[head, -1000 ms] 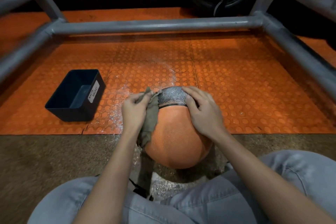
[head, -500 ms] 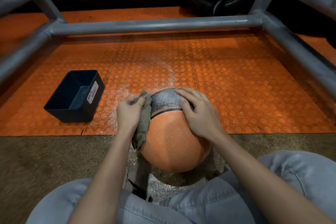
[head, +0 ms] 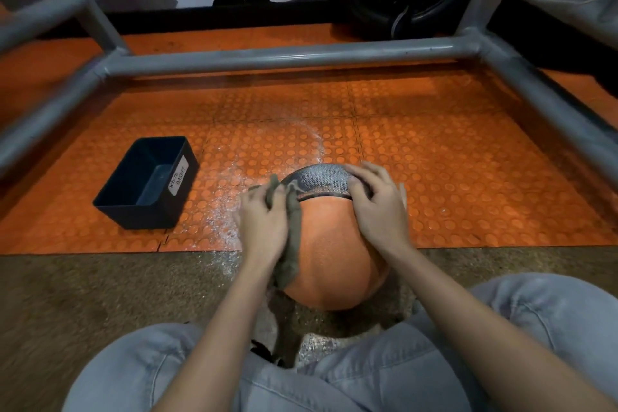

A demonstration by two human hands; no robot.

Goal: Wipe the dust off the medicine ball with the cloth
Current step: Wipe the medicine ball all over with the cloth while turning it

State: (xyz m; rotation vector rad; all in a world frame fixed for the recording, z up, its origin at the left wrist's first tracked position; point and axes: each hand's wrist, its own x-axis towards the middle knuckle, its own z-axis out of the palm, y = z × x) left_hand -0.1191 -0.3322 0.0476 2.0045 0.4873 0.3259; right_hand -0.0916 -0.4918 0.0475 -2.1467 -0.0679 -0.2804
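Medicine ball (head: 334, 254) sits on the floor just ahead of your knees, across the line where the orange studded mat (head: 434, 160) meets the brown floor. The shell is orange, with a grey textured panel on its far top.

Your left hand (head: 264, 221) grasps the cloth (head: 291, 241), olive-grey and bunched, and presses it on the ball's upper left side. A tail of cloth hangs down the ball beside your wrist.

Your right hand (head: 378, 207) lies released on the upper right, fingers spread and lightly bent over the grey panel's edge, gripping nothing.

White dust (head: 220, 211) speckles the mat just left of the ball.

1 dark bin (head: 180, 191), labelled WASTE BASKET, stands on the mat farther left, apart from the ball.

A grey pipe frame (head: 284, 57) borders the mat.
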